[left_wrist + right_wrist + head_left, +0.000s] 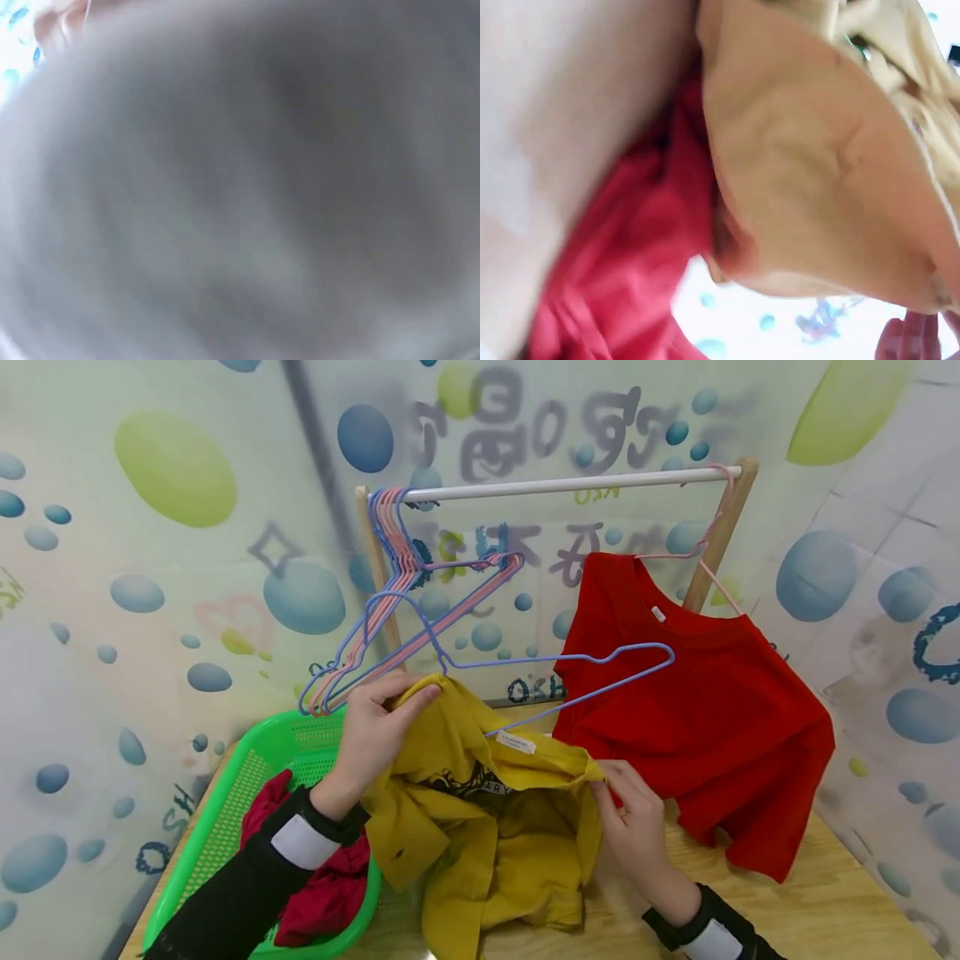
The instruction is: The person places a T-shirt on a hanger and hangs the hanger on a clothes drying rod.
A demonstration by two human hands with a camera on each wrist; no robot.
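A yellow shirt (525,852) hangs between both hands, its neckline and white label facing up. My left hand (369,735) pinches the fabric at the neckline's left side. At the opposite side of the neckline, my right hand (633,810) pinches the edge. A blue hanger (517,660) has one end out of sight in or behind the shirt; its other end sticks out over the neckline to the right. The shirt (802,150) looks tan in the right wrist view. Grey blur fills most of the left wrist view.
A rack with a white rail (562,485) stands behind. Several blue and pink hangers (397,552) hang at its left, a red top (675,693) on a pink hanger at its right. A green basket (202,827) with dark red cloth (330,893) sits left on the wooden table (847,910).
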